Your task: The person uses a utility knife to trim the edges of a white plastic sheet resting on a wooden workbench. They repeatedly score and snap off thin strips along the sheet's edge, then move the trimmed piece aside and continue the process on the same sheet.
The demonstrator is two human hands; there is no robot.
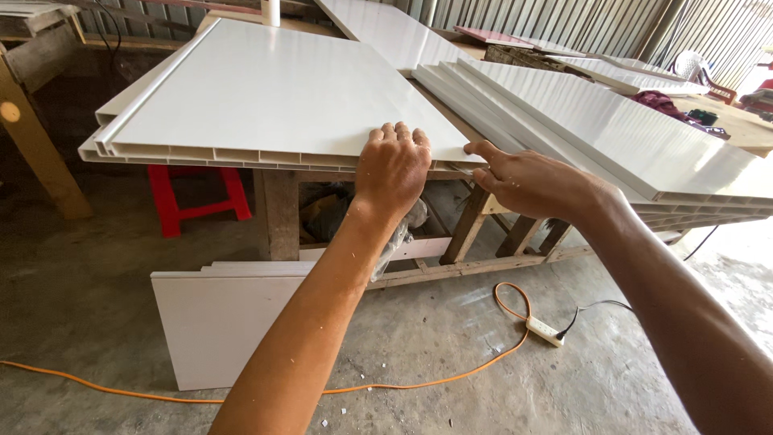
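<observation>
A wide white hollow plastic panel (266,97) lies flat on a wooden workbench (278,213), its open ribbed end facing me. My left hand (392,165) grips that near edge, fingers curled over the top. My right hand (527,181) touches the panel's near right corner, with the thumb and forefinger pinching at the edge.
A stack of white ribbed panels (612,129) lies to the right on the bench. White offcut sheets (213,322) lean on the floor below. An orange cable (451,374) and a power strip (544,331) cross the concrete floor. A red stool (197,197) stands under the bench.
</observation>
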